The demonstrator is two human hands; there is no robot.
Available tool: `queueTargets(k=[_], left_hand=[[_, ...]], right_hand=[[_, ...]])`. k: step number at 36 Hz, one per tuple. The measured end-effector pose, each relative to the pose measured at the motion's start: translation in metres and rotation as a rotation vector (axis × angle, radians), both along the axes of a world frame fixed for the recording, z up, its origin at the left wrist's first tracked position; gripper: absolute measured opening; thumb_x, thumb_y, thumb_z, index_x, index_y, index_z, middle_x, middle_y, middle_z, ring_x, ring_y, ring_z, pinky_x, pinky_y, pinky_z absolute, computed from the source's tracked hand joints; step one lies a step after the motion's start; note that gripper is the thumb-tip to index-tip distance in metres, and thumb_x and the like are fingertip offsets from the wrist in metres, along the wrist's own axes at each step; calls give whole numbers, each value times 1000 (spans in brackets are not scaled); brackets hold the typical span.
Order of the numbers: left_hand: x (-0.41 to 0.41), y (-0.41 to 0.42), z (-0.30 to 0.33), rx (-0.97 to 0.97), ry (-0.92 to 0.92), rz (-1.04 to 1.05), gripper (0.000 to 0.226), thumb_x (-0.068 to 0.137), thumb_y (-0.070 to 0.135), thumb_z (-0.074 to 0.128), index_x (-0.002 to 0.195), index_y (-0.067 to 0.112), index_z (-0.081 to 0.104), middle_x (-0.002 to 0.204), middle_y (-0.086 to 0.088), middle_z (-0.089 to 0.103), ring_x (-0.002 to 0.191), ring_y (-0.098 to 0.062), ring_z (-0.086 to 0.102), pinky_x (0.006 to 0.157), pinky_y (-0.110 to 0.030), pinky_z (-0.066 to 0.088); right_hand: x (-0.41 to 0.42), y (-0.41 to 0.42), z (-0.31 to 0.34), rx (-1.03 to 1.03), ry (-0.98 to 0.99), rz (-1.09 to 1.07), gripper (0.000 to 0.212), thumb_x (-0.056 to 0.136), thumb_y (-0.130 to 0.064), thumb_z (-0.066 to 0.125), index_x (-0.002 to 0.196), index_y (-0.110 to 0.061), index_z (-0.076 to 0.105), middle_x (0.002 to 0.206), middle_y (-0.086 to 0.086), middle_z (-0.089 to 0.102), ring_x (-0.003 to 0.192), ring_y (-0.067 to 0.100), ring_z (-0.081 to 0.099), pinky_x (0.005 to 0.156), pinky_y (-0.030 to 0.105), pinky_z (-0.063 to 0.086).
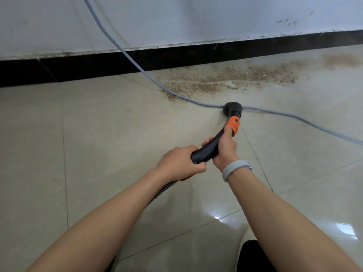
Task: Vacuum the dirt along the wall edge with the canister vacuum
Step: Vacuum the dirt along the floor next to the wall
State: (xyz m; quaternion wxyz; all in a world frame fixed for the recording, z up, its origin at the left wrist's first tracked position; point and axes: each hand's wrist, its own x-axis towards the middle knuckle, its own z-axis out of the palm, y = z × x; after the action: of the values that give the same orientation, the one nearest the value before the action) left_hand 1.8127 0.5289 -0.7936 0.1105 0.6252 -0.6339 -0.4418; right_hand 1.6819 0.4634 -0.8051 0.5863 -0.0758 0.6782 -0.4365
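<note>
- Both hands are on the curved black vacuum handle (211, 148), a little right of the frame's centre.
- The left hand (179, 163) wraps its curled fingers round the rear end of the handle, where the ribbed hose (165, 190) runs off beneath the forearm toward the lower part of the frame.
- The right hand (225, 148) grips the handle farther forward, with its thumb stretched up along the tube to the orange collar (233, 124); a grey wristband (236, 169) sits on that wrist.
- The black nozzle (232, 108) is down at the pale tile floor (98, 134), right where the grey cable (137, 64) crosses; whether it touches the cable I cannot tell.
- The brown dirt (225, 79) lies scattered in the upper right, along the black baseboard (78, 68) under the white wall (176, 20), just beyond the nozzle.
- The cable comes down from the upper left across the wall, skirts the dirt and trails off to the right edge.
</note>
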Motion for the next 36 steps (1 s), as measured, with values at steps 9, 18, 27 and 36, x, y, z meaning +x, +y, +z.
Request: queueTargets(k=[9,18,27,36], left_hand=[[-14,-27,11,-36,-37,-11,28,70,49,54,89,28,56,82,3,65,78,-23,61,62,-28,46],[41,13,4,-11,-54,202,36,63,54,48,89,31,58,74,6,64,70,-19,63,65,-33,52],[83,30,9,-89,-53,432,37,64,56,48,91,33,57,74,7,65,72,-18,64,69,-35,54],[98,-3,26,-90,-19,495,33,65,57,48,83,30,53,79,5,64,81,-22,61,70,-33,49]], right_hand=[[-14,-27,8,-41,-37,-20,43,93,-50,53,95,-7,47,75,11,56,53,25,59,47,30,53],[52,-7,3,-4,-87,177,45,94,-52,51,97,-8,45,72,13,57,36,21,59,43,30,52],[119,-13,22,-74,-89,401,34,96,-42,50,97,-8,46,67,12,55,35,20,57,43,30,53],[147,-51,46,-58,-48,513,46,95,-49,50,83,-5,46,71,13,58,50,27,59,48,31,53]])
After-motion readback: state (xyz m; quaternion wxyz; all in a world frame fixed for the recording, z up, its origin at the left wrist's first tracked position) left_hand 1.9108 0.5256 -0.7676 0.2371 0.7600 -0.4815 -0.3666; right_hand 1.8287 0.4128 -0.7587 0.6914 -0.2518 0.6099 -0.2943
